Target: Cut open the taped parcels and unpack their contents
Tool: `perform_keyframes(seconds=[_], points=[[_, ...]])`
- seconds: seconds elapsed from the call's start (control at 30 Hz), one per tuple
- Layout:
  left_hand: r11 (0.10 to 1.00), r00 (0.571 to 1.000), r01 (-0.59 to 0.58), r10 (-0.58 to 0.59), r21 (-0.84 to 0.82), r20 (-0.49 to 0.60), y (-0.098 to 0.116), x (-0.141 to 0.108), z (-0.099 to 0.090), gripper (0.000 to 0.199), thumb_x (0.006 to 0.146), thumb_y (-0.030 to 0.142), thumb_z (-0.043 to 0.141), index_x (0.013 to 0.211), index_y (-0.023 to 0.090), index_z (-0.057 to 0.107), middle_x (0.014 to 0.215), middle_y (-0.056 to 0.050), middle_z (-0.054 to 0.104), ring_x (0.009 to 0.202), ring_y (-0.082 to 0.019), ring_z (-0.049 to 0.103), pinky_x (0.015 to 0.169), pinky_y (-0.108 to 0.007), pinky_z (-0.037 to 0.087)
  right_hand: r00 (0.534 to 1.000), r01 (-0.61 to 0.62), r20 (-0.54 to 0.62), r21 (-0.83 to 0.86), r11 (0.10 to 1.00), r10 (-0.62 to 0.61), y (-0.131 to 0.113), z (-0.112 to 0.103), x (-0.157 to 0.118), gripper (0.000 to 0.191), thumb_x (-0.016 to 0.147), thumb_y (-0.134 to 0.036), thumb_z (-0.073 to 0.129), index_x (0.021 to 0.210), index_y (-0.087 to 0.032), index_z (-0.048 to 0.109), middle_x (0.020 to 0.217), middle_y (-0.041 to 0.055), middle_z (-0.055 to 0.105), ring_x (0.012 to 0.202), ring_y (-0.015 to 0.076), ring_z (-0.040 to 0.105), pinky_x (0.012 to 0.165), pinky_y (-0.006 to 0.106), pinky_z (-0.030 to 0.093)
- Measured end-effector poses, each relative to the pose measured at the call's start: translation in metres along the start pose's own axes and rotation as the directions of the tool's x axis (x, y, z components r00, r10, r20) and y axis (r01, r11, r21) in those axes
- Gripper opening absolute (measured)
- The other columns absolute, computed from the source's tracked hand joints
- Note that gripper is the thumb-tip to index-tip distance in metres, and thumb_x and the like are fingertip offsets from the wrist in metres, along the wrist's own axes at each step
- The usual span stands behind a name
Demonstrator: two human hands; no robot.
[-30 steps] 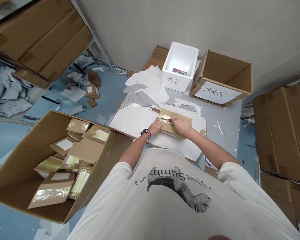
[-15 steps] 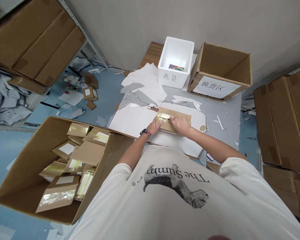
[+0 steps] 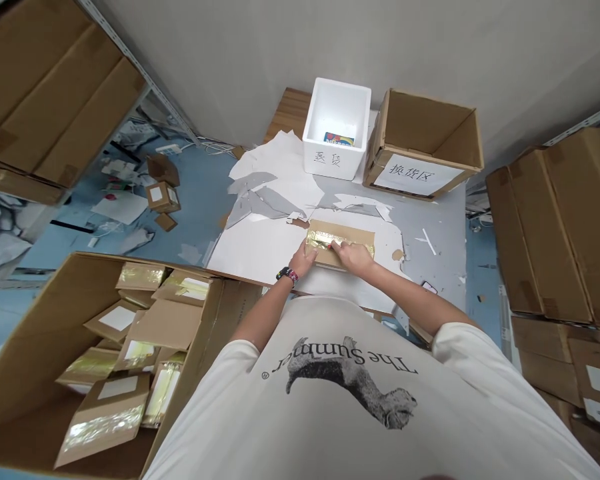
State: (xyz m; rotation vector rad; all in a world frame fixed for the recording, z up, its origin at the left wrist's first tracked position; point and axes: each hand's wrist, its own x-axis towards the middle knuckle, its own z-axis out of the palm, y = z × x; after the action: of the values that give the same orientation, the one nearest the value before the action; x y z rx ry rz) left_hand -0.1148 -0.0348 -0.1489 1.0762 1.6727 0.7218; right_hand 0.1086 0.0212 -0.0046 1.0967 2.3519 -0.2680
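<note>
A small flat brown carton (image 3: 350, 233) lies on the white-covered table top, with shiny clear tape across its upper face. My left hand (image 3: 303, 260), with a watch and a patterned band at the wrist, grips the carton's left end with the thumb on top. In my right hand (image 3: 355, 259) is a small knife (image 3: 324, 244) with a red part, its dark end pointing left over the tape. Most of its handle is hidden in my closed fingers. I cannot tell whether the blade is in the tape.
Behind the carton stand a white foam box (image 3: 330, 160) with a colourful packet (image 3: 339, 139) inside and an open cardboard box (image 3: 375, 157). Left of me, a large open carton (image 3: 25, 327) holds several taped parcels. Stacked cartons (image 3: 545, 227) stand at right; a phone (image 3: 429, 287) lies near my right forearm.
The whole view has shifted, so the table and boxes appear further left. My left hand still grips the carton, and the knife is still over its tape.
</note>
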Motion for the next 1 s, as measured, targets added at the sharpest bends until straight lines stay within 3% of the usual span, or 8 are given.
perform_keyframes(seconds=[0.1,0.2,0.3,0.4,0.57,0.8,1.0], points=[[1.0,1.0,-0.007,0.007,-0.014,-0.004,-0.001,-0.002,0.003,0.088,0.101,0.067,0.075,0.18,0.032,0.055,0.155,-0.013,0.082,0.139,-0.044,0.079,0.123,-0.058,0.06,0.999,-0.033,0.006,0.02,0.999,0.033,-0.004,-0.002,0.002,0.064,0.116,-0.012,0.042,0.18,-0.017,0.044,0.149,0.0275,0.077,0.125,0.0353,0.084,0.099,0.041,0.061],[1.0,0.999,-0.021,0.021,-0.014,-0.025,0.004,-0.004,0.006,0.09,0.103,0.059,0.072,0.185,0.028,0.048,0.168,-0.014,0.074,0.152,-0.044,0.073,0.131,-0.059,0.055,0.997,-0.069,0.021,0.029,0.997,0.068,-0.005,-0.009,0.003,0.069,0.117,-0.014,0.041,0.186,-0.019,0.037,0.152,0.0274,0.075,0.129,0.0356,0.081,0.101,0.042,0.06],[0.987,0.982,-0.163,0.162,-0.002,-0.097,0.013,0.0,0.007,0.1,0.104,0.048,0.069,0.193,0.022,0.032,0.19,-0.016,0.051,0.176,-0.04,0.049,0.145,-0.056,0.041,0.995,-0.094,0.045,0.02,0.995,0.093,-0.005,-0.015,0.002,0.072,0.117,-0.011,0.035,0.188,-0.024,0.033,0.155,0.025,0.075,0.13,0.0345,0.08,0.101,0.042,0.059],[0.952,0.948,-0.306,0.307,0.027,-0.09,0.019,0.008,0.008,0.092,0.106,0.039,0.063,0.192,0.021,0.035,0.197,-0.014,0.039,0.186,-0.034,0.031,0.153,-0.054,0.027,0.992,-0.115,0.057,0.007,0.993,0.114,-0.004,-0.02,0.001,0.076,0.116,-0.008,0.034,0.189,-0.028,0.032,0.151,0.0222,0.077,0.127,0.0338,0.08,0.1,0.042,0.059],[0.948,0.948,-0.318,0.318,0.018,-0.014,0.02,0.014,0.015,0.082,0.111,0.035,0.057,0.19,0.021,0.042,0.194,-0.012,0.045,0.182,-0.032,0.04,0.152,-0.052,0.033,0.987,-0.125,0.101,-0.01,0.992,0.125,0.003,-0.022,-0.008,0.081,0.115,-0.011,0.041,0.192,-0.03,0.027,0.15,0.0227,0.077,0.129,0.0359,0.079,0.104,0.043,0.059],[0.955,0.956,-0.295,0.295,-0.023,-0.001,0.022,0.016,0.022,0.083,0.109,0.029,0.059,0.191,0.028,0.043,0.191,-0.01,0.051,0.174,-0.035,0.051,0.147,-0.057,0.042,0.944,-0.249,0.198,-0.097,0.964,0.264,0.03,-0.024,-0.04,0.075,0.115,-0.014,0.05,0.187,-0.029,0.037,0.148,0.021,0.078,0.128,0.0355,0.081,0.1,0.041,0.058],[0.947,0.95,-0.311,0.311,-0.084,-0.019,0.023,0.017,0.024,0.086,0.109,0.029,0.06,0.192,0.028,0.039,0.189,-0.01,0.052,0.175,-0.034,0.048,0.149,-0.056,0.039,0.948,-0.246,0.187,-0.08,0.966,0.257,0.018,-0.038,-0.048,0.065,0.117,-0.012,0.041,0.181,-0.025,0.044,0.147,0.0226,0.079,0.129,0.0364,0.081,0.1,0.043,0.056]])
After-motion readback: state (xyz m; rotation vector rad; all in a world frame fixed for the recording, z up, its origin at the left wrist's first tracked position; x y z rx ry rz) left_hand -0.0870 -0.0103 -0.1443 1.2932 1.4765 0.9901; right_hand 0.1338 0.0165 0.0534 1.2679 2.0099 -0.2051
